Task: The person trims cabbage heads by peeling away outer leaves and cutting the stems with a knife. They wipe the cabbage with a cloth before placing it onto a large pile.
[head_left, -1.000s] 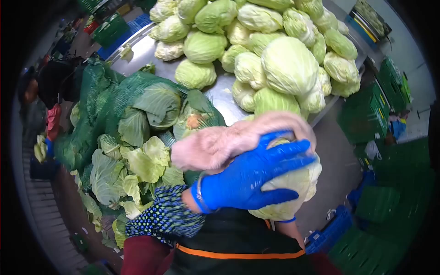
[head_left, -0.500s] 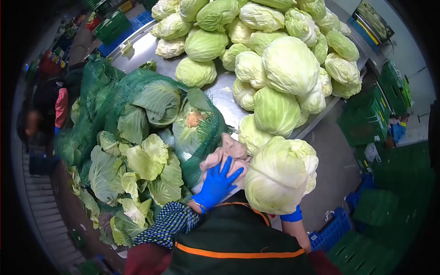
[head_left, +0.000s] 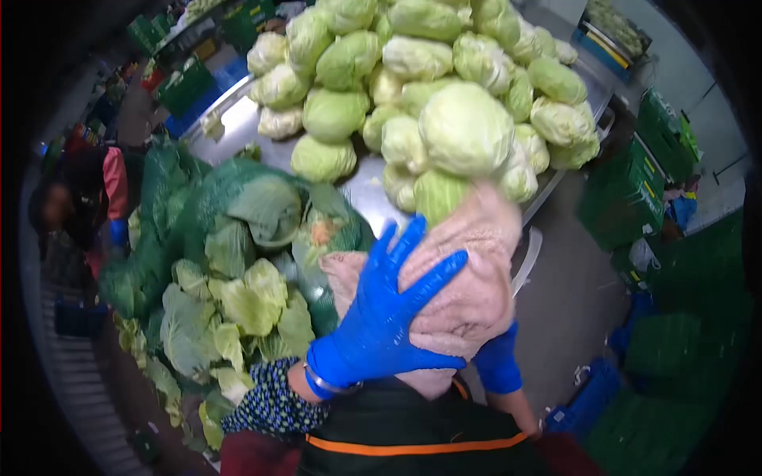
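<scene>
A pink cloth [head_left: 468, 278] is bunched up close to the camera, in front of my apron, and covers whatever lies beneath it. Spread over its left side is my left hand [head_left: 385, 309] in a blue glove, fingers apart and palm against the cloth. My right hand [head_left: 498, 361], also blue-gloved, is at the cloth's lower right; its fingers are hidden behind the cloth. Just beyond the cloth, a pile of pale green cabbages [head_left: 466, 127] covers much of the metal table [head_left: 369, 194]. Left of my left hand are darker cabbages in a green net [head_left: 190, 190].
Loose cabbage leaves [head_left: 186, 329] lie at the left, below the net. A person [head_left: 115, 186] with a pink sleeve and blue glove is at the far left. Green crates [head_left: 623, 198] and a blue crate [head_left: 587, 401] stand on the right.
The cloth has come up towards the camera and right with my left hand on it. The large cabbage by my right hand is no longer visible; cloth now covers that spot.
</scene>
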`<action>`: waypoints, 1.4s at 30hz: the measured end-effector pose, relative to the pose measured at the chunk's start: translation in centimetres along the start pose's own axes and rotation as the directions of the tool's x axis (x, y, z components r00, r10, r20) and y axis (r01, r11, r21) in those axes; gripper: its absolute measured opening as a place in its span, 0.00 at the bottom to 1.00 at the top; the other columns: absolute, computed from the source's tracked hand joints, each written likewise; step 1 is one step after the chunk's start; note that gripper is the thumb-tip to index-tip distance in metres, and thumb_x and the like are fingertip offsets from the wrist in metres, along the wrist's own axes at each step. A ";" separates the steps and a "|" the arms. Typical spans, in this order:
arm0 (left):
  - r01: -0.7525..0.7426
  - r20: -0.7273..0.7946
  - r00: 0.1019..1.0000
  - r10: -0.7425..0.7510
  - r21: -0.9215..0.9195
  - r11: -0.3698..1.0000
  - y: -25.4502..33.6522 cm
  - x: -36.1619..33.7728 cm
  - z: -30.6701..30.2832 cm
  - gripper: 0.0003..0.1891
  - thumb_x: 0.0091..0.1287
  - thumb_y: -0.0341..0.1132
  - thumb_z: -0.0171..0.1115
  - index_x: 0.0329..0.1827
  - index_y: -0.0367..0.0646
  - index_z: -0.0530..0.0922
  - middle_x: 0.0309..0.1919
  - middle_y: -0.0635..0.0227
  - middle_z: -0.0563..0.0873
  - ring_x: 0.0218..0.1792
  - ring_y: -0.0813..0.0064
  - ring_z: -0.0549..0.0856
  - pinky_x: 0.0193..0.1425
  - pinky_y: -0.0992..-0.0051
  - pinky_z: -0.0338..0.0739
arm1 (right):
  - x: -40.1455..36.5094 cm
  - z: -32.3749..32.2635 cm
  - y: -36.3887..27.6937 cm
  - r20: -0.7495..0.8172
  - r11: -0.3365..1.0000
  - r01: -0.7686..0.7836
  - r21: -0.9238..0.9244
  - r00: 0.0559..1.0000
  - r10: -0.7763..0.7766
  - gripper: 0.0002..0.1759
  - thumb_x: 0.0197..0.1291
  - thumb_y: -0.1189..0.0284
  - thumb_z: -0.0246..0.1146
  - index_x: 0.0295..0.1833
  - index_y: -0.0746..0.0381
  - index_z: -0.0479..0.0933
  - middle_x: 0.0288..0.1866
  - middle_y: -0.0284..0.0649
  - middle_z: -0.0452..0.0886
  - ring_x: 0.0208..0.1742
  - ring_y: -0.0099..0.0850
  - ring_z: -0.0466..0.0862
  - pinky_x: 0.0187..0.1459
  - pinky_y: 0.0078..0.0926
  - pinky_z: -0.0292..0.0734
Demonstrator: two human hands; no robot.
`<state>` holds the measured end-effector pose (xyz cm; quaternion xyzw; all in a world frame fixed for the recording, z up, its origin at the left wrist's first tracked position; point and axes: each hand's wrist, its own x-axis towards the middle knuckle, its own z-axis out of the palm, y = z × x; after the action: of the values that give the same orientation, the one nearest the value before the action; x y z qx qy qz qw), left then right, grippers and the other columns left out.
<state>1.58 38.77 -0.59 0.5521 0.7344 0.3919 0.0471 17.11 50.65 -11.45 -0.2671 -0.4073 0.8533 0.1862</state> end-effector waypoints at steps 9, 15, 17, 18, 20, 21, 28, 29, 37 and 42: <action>0.290 0.201 0.942 -0.268 -0.089 0.953 -1.7 1.1 1.0 0.26 0.47 0.43 0.72 0.50 0.45 0.77 0.43 0.55 0.77 0.46 0.55 0.76 0.56 0.63 0.67 | -1.6 0.3 3.4 0.089 0.887 -0.073 0.457 0.995 0.036 0.37 0.58 0.54 0.50 0.70 0.59 0.51 0.68 0.43 0.59 0.67 0.40 0.61 0.67 0.41 0.54; 0.191 -0.289 0.806 -0.517 -0.699 0.689 -5.0 4.2 1.2 0.23 0.58 0.42 0.63 0.53 0.39 0.72 0.34 0.68 0.79 0.36 0.74 0.80 0.39 0.78 0.74 | 2.6 -0.1 -2.3 -0.264 0.798 0.336 0.499 0.937 -0.230 0.26 0.66 0.59 0.42 0.64 0.63 0.61 0.61 0.43 0.68 0.59 0.38 0.72 0.62 0.38 0.64; 0.112 -0.262 0.808 -0.528 -0.811 0.574 -4.7 7.3 -1.1 0.23 0.58 0.42 0.63 0.53 0.39 0.72 0.34 0.67 0.79 0.36 0.74 0.80 0.39 0.78 0.74 | 5.3 -3.3 -10.9 -0.298 0.800 0.498 0.334 0.861 -0.412 0.26 0.67 0.58 0.42 0.63 0.63 0.61 0.59 0.42 0.70 0.57 0.37 0.73 0.61 0.37 0.67; 0.095 -0.278 0.800 -0.532 -0.817 0.569 -4.7 8.1 -2.1 0.23 0.58 0.42 0.63 0.53 0.38 0.72 0.35 0.67 0.79 0.36 0.74 0.80 0.39 0.78 0.73 | 6.6 -5.9 -13.6 -0.348 0.758 0.609 0.231 0.780 -0.521 0.27 0.66 0.57 0.41 0.64 0.62 0.61 0.61 0.42 0.69 0.59 0.36 0.71 0.62 0.36 0.65; 0.102 -0.318 0.772 -0.551 -0.794 0.600 -4.5 9.9 -2.8 0.24 0.58 0.42 0.62 0.54 0.38 0.71 0.35 0.67 0.79 0.37 0.74 0.80 0.40 0.78 0.73 | 10.9 -10.8 -20.1 -0.391 0.654 0.737 0.171 0.660 -0.642 0.28 0.66 0.55 0.41 0.65 0.60 0.61 0.63 0.39 0.67 0.62 0.33 0.69 0.63 0.34 0.63; 0.114 -0.335 0.752 -0.568 -0.782 0.613 -4.4 10.8 -2.1 0.24 0.59 0.42 0.62 0.54 0.38 0.71 0.35 0.67 0.79 0.37 0.74 0.80 0.40 0.78 0.73 | 13.7 -13.3 -23.1 -0.416 0.617 0.771 0.158 0.619 -0.667 0.28 0.66 0.53 0.41 0.64 0.58 0.62 0.63 0.36 0.68 0.62 0.32 0.69 0.63 0.32 0.62; 0.251 -0.385 0.599 -0.702 -0.742 0.621 -2.6 19.0 -0.7 0.24 0.60 0.42 0.61 0.55 0.37 0.70 0.38 0.66 0.78 0.39 0.73 0.79 0.42 0.77 0.72 | 36.8 -20.5 -42.2 -0.112 0.789 0.538 0.296 0.840 -0.531 0.22 0.56 0.48 0.54 0.48 0.51 0.74 0.35 0.26 0.78 0.22 0.18 0.73 0.19 0.14 0.68; 0.265 -0.394 0.573 -0.718 -0.740 0.618 -2.2 20.1 -0.4 0.24 0.60 0.42 0.60 0.55 0.37 0.70 0.38 0.65 0.78 0.39 0.73 0.79 0.43 0.77 0.72 | 39.8 -19.9 -43.7 -0.122 0.808 0.468 0.358 0.881 -0.457 0.21 0.54 0.48 0.56 0.46 0.51 0.74 0.30 0.25 0.78 0.17 0.17 0.69 0.15 0.12 0.64; 0.333 -0.456 0.421 -0.784 -0.727 0.601 -1.0 25.6 1.0 0.25 0.61 0.42 0.59 0.56 0.36 0.68 0.40 0.64 0.77 0.42 0.72 0.78 0.45 0.77 0.72 | 61.8 -14.2 -47.0 0.022 0.915 0.354 0.193 0.931 -0.365 0.22 0.47 0.50 0.65 0.45 0.48 0.74 0.32 0.24 0.76 0.22 0.18 0.72 0.18 0.12 0.65; 0.352 -0.485 0.336 -0.807 -0.730 0.585 -0.9 25.7 0.9 0.25 0.62 0.42 0.58 0.57 0.36 0.67 0.42 0.63 0.76 0.43 0.71 0.78 0.46 0.76 0.71 | 67.2 -7.6 -47.5 0.095 0.840 0.430 -0.332 0.901 -0.424 0.31 0.43 0.53 0.69 0.54 0.52 0.73 0.40 0.31 0.79 0.33 0.23 0.77 0.24 0.24 0.71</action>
<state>-8.56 60.99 7.57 -0.0309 0.6946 0.7187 0.0045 -26.47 119.59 1.91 -0.1906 -0.6012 0.7079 0.3179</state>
